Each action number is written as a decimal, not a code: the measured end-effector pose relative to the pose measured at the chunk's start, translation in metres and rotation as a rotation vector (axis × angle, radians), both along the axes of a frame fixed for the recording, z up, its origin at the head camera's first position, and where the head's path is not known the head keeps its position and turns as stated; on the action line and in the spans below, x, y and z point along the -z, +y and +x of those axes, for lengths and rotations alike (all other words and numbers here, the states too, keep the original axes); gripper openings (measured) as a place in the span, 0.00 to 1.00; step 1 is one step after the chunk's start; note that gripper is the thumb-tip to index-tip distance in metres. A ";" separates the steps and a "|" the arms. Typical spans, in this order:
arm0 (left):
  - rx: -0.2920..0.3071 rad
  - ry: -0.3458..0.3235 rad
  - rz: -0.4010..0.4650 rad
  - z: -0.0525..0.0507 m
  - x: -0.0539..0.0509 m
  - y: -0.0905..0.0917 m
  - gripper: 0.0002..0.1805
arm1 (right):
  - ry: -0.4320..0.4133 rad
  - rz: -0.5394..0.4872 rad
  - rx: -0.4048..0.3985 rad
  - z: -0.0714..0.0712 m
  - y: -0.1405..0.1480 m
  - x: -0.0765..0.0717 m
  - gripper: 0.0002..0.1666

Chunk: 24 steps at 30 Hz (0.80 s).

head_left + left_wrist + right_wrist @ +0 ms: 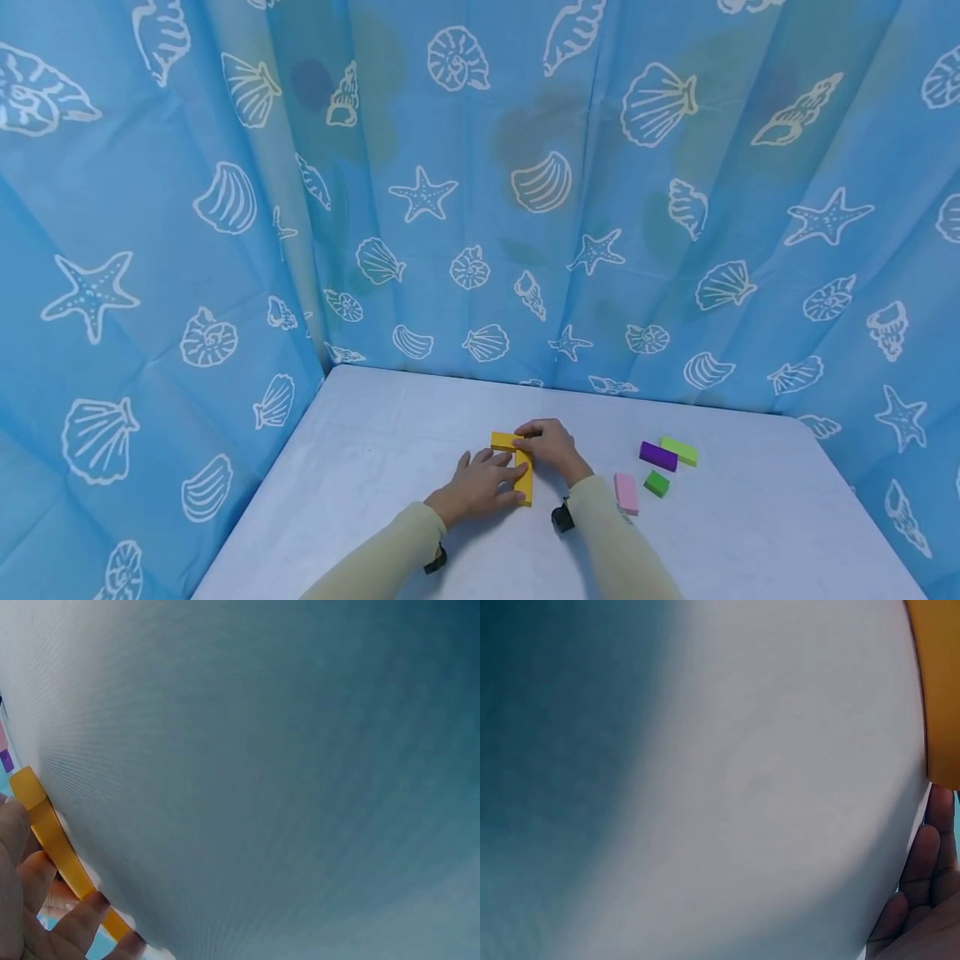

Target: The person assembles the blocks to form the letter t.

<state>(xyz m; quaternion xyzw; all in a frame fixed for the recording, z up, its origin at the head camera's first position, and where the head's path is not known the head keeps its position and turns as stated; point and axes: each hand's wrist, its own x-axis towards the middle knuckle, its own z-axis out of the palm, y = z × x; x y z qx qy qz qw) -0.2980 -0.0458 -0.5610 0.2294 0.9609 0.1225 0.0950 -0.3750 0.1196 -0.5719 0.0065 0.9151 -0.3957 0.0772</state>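
Note:
Two yellow blocks lie at right angles on the white table in the head view. The crosswise yellow block (504, 439) is at the far end, and the lengthwise yellow block (525, 493) runs from it toward the person. My left hand (476, 485) has spread, fairly straight fingers touching the blocks from the left. In the left wrist view its fingers rest along a yellow block (60, 847). My right hand (551, 443) pinches the right end of the crosswise block, partly covering it. Yellow (941, 690) also fills the right wrist view's upper right edge.
Right of the right hand lie a purple block (657, 456), a lime block (680, 451), a green block (656, 483) and a pink block (626, 493). A blue shell-patterned curtain (480, 208) stands behind and left of the white table (390, 417).

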 end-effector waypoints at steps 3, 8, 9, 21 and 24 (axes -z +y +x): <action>0.000 0.012 0.005 0.000 0.003 0.000 0.31 | -0.014 -0.010 -0.010 0.000 0.002 0.000 0.08; 0.003 0.023 0.007 0.001 0.002 0.000 0.31 | -0.043 -0.041 -0.008 -0.001 0.004 -0.002 0.08; 0.004 0.025 0.007 0.001 0.002 0.000 0.31 | -0.044 -0.049 -0.006 0.000 0.003 -0.002 0.08; 0.000 0.050 -0.014 0.003 0.000 0.001 0.31 | -0.027 -0.066 -0.005 0.002 0.005 -0.003 0.09; 0.001 0.034 -0.021 0.004 0.000 0.001 0.31 | -0.029 -0.064 -0.007 0.003 0.005 -0.001 0.08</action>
